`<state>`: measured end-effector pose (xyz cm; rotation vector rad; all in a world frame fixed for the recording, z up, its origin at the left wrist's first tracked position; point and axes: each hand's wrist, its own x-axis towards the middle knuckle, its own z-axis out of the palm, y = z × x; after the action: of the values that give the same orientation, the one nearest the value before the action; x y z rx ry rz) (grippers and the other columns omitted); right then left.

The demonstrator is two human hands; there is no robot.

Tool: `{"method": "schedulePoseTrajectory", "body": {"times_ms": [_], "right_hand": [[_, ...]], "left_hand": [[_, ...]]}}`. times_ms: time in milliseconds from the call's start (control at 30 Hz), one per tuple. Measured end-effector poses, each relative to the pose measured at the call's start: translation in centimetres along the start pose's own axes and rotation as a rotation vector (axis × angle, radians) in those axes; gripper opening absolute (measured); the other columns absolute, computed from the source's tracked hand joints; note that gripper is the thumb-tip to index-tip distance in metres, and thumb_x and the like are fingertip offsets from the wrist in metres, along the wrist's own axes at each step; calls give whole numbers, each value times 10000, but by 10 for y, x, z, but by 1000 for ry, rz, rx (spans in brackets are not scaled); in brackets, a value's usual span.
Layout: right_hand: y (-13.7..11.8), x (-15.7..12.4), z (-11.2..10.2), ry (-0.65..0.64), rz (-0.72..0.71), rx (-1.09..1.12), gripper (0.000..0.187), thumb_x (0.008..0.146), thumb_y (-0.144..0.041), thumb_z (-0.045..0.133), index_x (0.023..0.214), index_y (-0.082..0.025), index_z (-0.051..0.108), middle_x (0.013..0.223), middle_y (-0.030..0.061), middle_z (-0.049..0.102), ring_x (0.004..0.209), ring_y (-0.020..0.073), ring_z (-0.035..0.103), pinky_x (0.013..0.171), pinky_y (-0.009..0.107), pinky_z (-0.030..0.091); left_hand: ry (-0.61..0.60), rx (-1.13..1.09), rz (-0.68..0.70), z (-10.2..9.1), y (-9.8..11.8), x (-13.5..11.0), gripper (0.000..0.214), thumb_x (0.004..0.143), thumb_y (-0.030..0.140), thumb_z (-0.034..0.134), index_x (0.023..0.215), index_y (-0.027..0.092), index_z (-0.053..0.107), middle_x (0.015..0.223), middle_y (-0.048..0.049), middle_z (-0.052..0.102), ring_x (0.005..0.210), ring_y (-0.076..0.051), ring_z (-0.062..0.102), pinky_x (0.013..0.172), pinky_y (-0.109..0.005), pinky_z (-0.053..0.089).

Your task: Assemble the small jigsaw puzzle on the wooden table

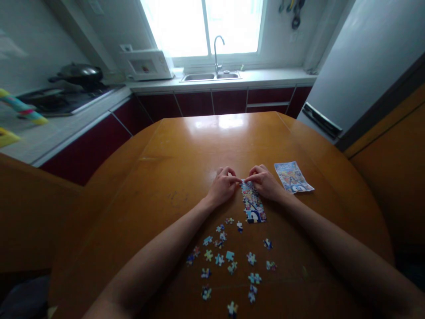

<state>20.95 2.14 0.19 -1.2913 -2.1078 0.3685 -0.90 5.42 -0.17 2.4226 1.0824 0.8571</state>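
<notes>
Glossy brown wooden table fills mid-frame. Right of centre, left hand and right hand, half-curled, touch a colourful rectangular jigsaw; grip unclear.

Window blown out — glare on tabletop, edges stretched.

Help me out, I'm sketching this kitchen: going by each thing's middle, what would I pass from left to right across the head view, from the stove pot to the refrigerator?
Dark pot → white microwave → left hand → partly joined puzzle → right hand → printed sheet → refrigerator.
</notes>
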Motion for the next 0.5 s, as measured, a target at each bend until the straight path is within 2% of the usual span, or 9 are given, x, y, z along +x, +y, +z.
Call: {"method": "schedulePoseTrajectory", "body": {"times_ms": [100,300,500], "right_hand": [[0,0,0,26,14,5,338,858,-60,573,929,-284,816,934,70,659,950,229,526,858,381,480],[0,0,-1,161,108,10,310,865,-65,545,882,-239,801,911,78,663,948,236,545,856,391,484],[1,1,1,206,155,19,271,871,-91,544,867,-222,781,905,81,668,956,241,561,874,406,482]], "left_hand": [[4,4,3,0,0,1,263,872,98,631,896,292,806,990,-48,623,1003,-225,519,965,-398,485],[10,11,11,1,0,1,337,820,12,601,929,271,787,1015,-45,615,1029,-227,508,977,-396,490],[-72,51,67,-1,3,-2,421,815,-27,556,959,298,782,1070,-45,601,1042,-233,488,994,-413,488]]}}
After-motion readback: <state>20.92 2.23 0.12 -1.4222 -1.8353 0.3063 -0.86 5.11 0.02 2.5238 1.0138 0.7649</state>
